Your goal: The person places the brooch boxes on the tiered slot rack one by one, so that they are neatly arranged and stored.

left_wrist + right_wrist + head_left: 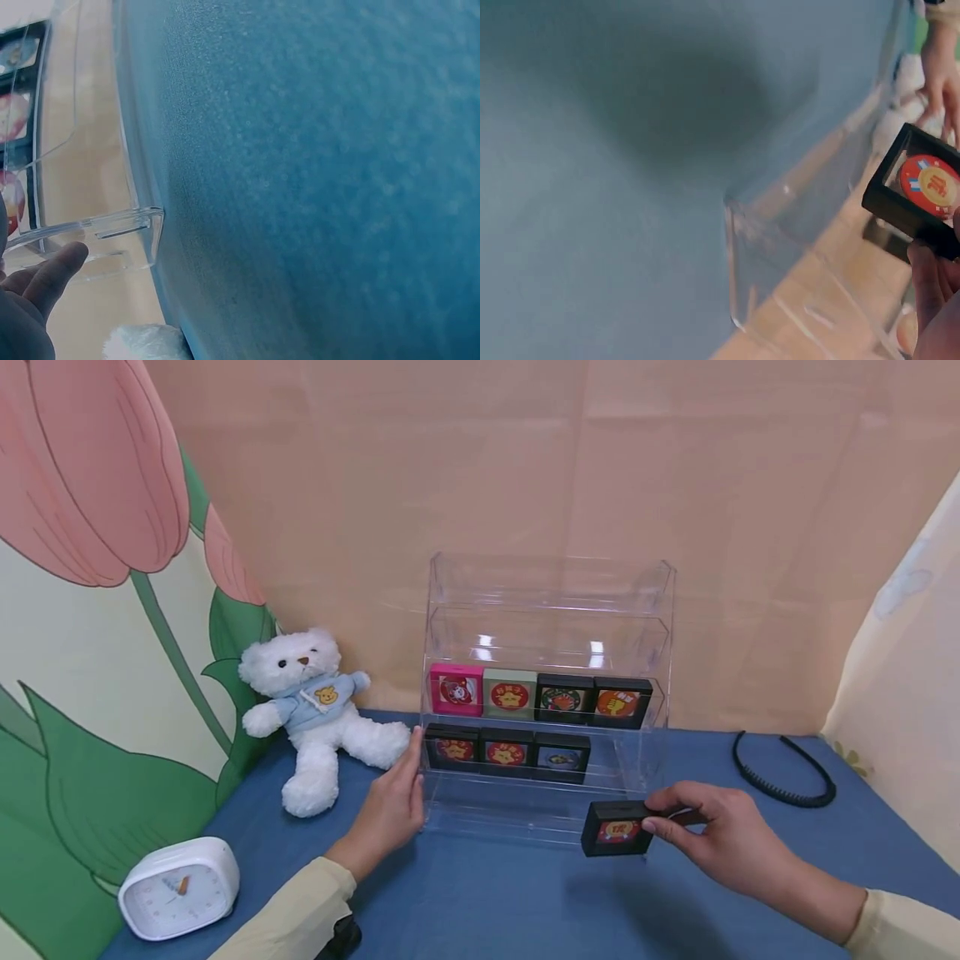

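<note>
A clear tiered acrylic display rack stands on the blue cloth. Along one tier sit several small boxes: a pink one, a pale green one and black ones. Three black boxes fill the left part of the tier below. With fairly straight fingers, my left hand touches the rack's left side; the left wrist view shows a fingertip against the clear wall. My right hand pinches a black box with a red round badge by its right end, in front of the rack's lower right.
A white teddy bear in a blue hoodie sits left of the rack. A white clock stands at the front left. On the right lies a black headband. A peach backdrop hangs behind.
</note>
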`<state>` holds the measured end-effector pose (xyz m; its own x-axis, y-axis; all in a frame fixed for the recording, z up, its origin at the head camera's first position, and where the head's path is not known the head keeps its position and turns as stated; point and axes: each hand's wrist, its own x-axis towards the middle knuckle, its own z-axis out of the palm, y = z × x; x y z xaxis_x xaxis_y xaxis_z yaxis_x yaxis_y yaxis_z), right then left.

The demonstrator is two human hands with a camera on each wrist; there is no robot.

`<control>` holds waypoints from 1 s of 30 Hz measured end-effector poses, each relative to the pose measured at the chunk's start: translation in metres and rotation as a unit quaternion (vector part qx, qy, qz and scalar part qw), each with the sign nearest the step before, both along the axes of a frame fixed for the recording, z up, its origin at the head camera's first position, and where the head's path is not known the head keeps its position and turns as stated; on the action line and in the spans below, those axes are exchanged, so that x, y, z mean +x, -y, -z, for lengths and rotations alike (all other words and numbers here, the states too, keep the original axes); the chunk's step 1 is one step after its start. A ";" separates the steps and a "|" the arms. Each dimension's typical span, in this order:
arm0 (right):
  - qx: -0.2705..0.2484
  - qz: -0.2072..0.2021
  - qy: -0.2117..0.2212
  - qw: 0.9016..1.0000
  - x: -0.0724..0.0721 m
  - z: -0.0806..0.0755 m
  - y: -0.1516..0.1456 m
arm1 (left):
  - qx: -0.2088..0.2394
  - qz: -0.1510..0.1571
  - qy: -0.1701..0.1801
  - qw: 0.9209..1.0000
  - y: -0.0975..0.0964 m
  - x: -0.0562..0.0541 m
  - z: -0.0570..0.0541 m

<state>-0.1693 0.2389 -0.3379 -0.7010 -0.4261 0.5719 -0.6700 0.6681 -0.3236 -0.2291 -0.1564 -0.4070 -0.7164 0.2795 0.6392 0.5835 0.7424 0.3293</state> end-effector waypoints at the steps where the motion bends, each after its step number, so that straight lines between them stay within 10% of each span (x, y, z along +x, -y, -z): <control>1: 0.004 0.006 -0.011 1.000 -0.003 -0.003 -0.001 | 0.000 0.000 -0.001 1.000 0.000 0.000 0.000; 11: 0.014 0.057 -0.084 0.995 -0.026 -0.030 -0.010 | -0.001 0.001 -0.001 1.000 0.000 0.001 0.000; 30: 0.006 0.052 -0.085 0.995 -0.060 -0.047 -0.011 | -0.003 0.011 -0.015 1.000 0.002 0.000 0.001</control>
<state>-0.2290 0.2504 -0.2907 -0.6348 -0.3629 0.6821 -0.6412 0.7400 -0.2031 -0.2292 -0.1583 -0.4075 -0.6907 0.2990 0.6585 0.6089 0.7317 0.3064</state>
